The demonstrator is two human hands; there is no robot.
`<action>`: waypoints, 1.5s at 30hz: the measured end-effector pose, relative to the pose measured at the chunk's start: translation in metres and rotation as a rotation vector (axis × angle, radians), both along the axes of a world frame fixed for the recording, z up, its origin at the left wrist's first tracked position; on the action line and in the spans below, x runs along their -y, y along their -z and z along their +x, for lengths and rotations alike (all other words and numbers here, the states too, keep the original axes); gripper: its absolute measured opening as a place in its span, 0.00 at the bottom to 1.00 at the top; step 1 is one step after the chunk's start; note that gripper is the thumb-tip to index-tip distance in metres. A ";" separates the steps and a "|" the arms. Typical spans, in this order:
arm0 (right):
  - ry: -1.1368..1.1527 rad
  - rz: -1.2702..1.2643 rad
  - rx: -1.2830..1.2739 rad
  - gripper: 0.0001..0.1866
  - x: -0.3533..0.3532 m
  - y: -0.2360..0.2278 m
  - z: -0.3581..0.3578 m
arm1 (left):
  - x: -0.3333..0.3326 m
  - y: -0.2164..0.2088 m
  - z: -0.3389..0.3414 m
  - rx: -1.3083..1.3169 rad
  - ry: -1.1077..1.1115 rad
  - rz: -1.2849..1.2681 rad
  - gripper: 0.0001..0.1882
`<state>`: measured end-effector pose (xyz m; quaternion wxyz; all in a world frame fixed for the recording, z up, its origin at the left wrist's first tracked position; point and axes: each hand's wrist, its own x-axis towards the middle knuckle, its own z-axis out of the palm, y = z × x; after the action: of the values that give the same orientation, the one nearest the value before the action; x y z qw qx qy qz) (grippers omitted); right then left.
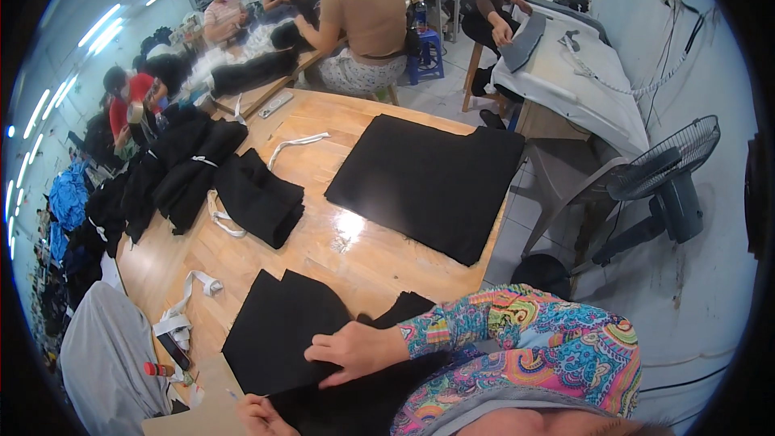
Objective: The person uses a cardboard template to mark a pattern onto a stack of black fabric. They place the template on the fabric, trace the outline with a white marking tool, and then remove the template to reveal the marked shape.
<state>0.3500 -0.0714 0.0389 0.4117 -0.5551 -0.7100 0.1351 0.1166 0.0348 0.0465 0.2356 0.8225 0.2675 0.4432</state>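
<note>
A cut piece of black fabric [278,323] lies on the wooden table in front of me, with more black cloth running toward my body. My right hand [359,351] is on top of it, thumb and curled fingers gripping the cloth. At the near left corner my left hand [262,417] pinches the fabric's edge, partly cut off by the picture's lower rim. A large stack of flat black fabric [428,182] lies farther off on the right. Black bundles [190,165] tied with white strips are piled at the far left, beside a folded black bundle [262,198].
On the wooden table [387,262] lie a white strap [194,287] and a small red-capped item [159,369]. Grey cloth [113,355] hangs at the left. A fan [674,194] and a grey chair [565,178] stand right. Several people work at tables beyond.
</note>
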 end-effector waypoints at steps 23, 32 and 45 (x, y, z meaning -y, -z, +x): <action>0.690 0.222 0.522 0.11 0.030 -0.111 0.368 | -0.082 -0.092 0.234 -0.070 0.178 -0.031 0.08; 0.959 0.523 0.585 0.07 0.064 -0.215 0.457 | 0.005 -0.126 0.301 0.331 0.314 0.145 0.10; 1.486 -0.266 0.613 0.10 0.207 0.069 0.489 | 0.115 0.102 0.367 -0.129 0.713 0.060 0.04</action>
<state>0.8391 -0.2781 -0.0296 0.1116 -0.9379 -0.2155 -0.2481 0.4837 -0.0801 -0.0552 0.3337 0.8969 -0.0352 0.2880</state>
